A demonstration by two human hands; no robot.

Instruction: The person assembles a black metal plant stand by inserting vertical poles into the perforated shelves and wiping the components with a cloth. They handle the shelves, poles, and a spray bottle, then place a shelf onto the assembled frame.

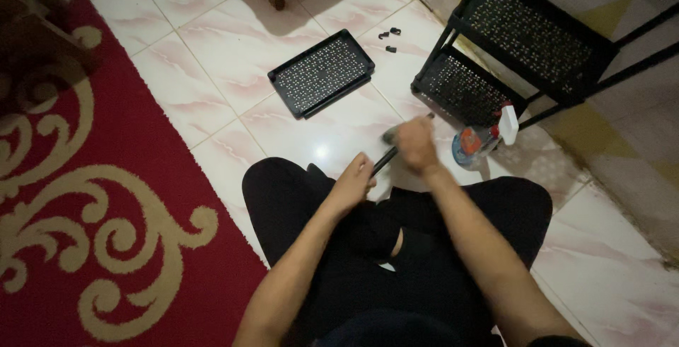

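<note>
I sit cross-legged on a tiled floor. My left hand (353,181) grips the near end of a thin black rod (386,157). My right hand (416,143) is closed around the rod farther up, with a grey cloth-like wad (391,135) at its fingers; the hand is motion-blurred. The rod's far tip (430,116) pokes out beyond my right hand, toward a black rack.
A black perforated tray (322,72) lies flat on the tiles ahead. A black shelf rack (516,43) with perforated shelves leans at the right. A spray bottle (481,138) lies beside it. Small black fittings (389,39) sit farther back. A red patterned rug (85,198) covers the left.
</note>
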